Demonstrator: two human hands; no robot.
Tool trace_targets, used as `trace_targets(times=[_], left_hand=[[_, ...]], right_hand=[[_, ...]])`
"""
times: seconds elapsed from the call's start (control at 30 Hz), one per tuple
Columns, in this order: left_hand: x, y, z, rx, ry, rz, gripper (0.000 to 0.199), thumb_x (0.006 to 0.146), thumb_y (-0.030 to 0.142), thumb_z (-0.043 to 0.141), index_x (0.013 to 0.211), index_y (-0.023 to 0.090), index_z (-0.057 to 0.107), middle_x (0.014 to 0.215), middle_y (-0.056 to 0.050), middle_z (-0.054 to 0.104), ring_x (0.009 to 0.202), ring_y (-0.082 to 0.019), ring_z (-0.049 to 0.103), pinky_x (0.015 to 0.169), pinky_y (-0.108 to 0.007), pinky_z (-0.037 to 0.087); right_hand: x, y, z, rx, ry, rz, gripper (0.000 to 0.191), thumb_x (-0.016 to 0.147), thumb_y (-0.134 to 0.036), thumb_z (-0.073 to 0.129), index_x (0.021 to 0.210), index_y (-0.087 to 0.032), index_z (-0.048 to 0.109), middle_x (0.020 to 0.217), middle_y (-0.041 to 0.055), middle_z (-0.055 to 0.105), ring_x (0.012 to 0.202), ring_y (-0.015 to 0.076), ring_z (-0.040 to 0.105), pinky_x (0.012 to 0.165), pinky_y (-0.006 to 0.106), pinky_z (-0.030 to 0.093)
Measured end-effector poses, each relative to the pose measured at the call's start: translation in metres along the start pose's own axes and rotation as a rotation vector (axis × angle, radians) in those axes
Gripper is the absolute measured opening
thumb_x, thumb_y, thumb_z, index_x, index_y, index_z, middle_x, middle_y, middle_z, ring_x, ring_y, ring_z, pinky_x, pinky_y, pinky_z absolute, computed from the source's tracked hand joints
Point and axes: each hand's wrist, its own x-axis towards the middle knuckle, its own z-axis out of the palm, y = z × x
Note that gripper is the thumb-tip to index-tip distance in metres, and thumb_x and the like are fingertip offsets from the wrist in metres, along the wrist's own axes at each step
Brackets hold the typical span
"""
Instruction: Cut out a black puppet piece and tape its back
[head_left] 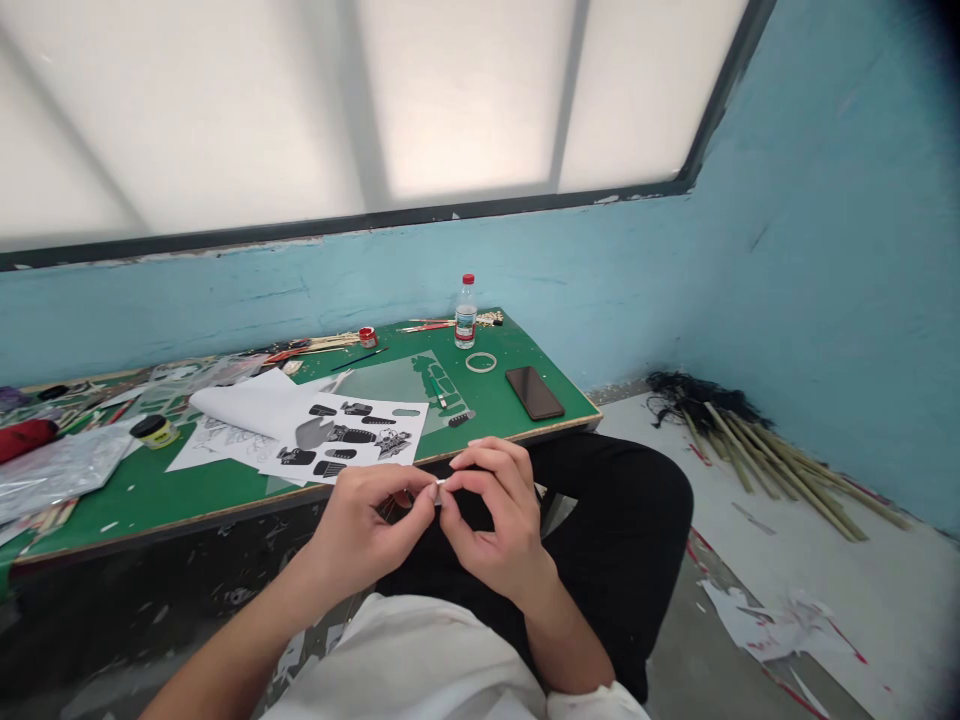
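Observation:
My left hand (369, 525) and my right hand (495, 520) meet above my lap, just off the front edge of the green table (247, 505). Between the pinched thumb and index fingertips of both hands is a small white piece (440, 484), mostly covered by the fingers. The other fingers of my right hand are loosely curled. Behind my hands, printed sheets (405, 415) with black shapes lie on the table, beside a translucent cut-out sheet (375, 383) with a small green-handled tool (438, 392) on it.
A water bottle (466, 318), tape ring (481, 362) and phone (534, 392) are on the table's right part. A yellow-labelled jar (154, 431), red jar (367, 337) and plastic bags (64, 475) lie left. Bamboo sticks (780, 465) and paper scraps (784, 625) cover some floor.

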Motion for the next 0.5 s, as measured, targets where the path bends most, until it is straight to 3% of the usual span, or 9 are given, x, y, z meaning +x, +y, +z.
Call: trace_targets(times=[0.23,0.5], left_hand=[[0.0039,-0.0007,-0.0060,-0.145,-0.141,-0.158,0.025,0.096,0.026,0.061,0.078,0.019,0.076,0.066,0.001,0.073,0.055,-0.011,0.062,0.050,-0.018,0.047],[0.0071,-0.0051,-0.0065,-0.241,-0.215,-0.245,0.027,0.096,0.025,0.059,0.076,0.019,0.077,0.063,-0.001,0.072,0.058,-0.013,0.067,0.055,-0.019,0.053]], right_hand=[[-0.0005,0.0014,-0.0023,-0.023,0.000,-0.029,0.016,0.093,-0.010,0.070,0.101,-0.023,0.066,0.103,0.0069,0.070,0.111,0.0262,0.064,0.095,0.047,0.060],[0.0016,0.0042,-0.0053,-0.078,-0.033,-0.098,0.017,0.092,-0.010,0.071,0.102,-0.023,0.066,0.102,0.0064,0.071,0.112,0.0263,0.064,0.093,0.043,0.061]])
